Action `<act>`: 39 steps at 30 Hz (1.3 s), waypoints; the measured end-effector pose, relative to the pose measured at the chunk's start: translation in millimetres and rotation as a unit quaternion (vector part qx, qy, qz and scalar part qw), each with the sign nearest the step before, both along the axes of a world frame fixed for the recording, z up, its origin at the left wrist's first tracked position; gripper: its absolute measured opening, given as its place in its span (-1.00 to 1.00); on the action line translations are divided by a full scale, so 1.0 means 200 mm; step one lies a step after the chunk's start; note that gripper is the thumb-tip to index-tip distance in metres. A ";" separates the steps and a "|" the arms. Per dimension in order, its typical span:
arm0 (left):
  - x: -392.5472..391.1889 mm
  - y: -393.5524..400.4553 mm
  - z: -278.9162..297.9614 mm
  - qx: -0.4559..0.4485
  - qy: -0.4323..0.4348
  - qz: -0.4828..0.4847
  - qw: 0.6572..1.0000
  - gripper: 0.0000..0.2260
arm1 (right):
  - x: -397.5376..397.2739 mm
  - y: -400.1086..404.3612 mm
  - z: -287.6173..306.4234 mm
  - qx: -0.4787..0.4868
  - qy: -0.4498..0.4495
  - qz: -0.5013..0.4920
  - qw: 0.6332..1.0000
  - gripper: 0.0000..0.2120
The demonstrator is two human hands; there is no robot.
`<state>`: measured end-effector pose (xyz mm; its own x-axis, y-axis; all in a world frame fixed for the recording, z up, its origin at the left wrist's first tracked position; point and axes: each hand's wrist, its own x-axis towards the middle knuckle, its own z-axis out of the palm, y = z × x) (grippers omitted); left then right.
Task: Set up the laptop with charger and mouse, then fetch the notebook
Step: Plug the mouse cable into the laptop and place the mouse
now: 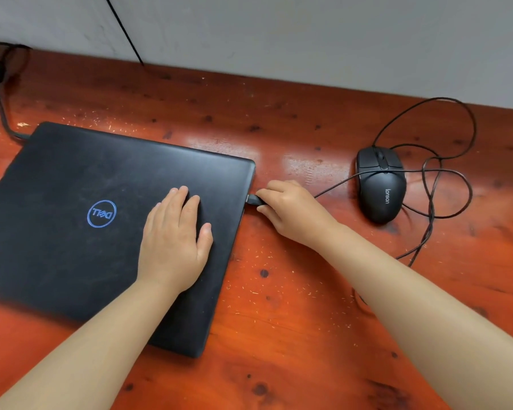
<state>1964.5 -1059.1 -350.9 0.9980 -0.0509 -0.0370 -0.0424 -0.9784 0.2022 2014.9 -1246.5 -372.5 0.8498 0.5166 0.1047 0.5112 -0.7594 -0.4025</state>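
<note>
A reddish-brown wooden table [308,306] with dark knots and pale scratches is seen from above, its far edge set against a grey wall [308,34].

A closed black laptop [71,232] with a blue ringed logo on its lid is laid flat on the left half of the table, turned at a slight angle, with its near corner close to the table's front edge. A thick black charger cable [1,108] is run from the far left corner of the table to the laptop's far left corner, where it appears to be plugged in.

The left hand [172,241] is pressed flat on the right part of the laptop lid, fingers spread and nothing gripped. The right hand [290,211] is placed on the table just beside the laptop's right edge, with its fingertips closed around a small black USB plug [253,199]. The plug is held against the laptop's right side; how far it is seated cannot be told.

A black corded computer mouse [381,184] is set on the right part of the table, well apart from the laptop. Its thin black cord [444,170] is left in loose loops around and across the mouse, towards the table's right edge, and one strand is led back to the plug.

A notebook cannot be seen.
</note>
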 end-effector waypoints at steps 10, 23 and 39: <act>-0.01 -0.02 0.01 0.007 0.010 0.007 1.000 -0.58 | -0.01 0.00 0.03 0.002 -0.002 0.000 1.000 -0.80; 0.00 0.00 0.01 -0.011 0.010 0.004 1.000 -0.62 | -0.17 -0.43 0.21 -0.098 0.038 -0.407 0.907 -0.45; -0.04 0.02 0.04 -0.027 -0.001 -0.027 0.999 -0.65 | -0.51 -0.13 0.16 -0.042 0.133 -0.367 0.920 -0.28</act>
<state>1956.7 -1054.5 -343.3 0.9938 -0.1070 -0.0315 -0.0956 -0.9623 0.2546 1912.4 -1272.5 -341.2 0.9625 -0.2100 -0.1720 -0.2601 -0.8946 -0.3633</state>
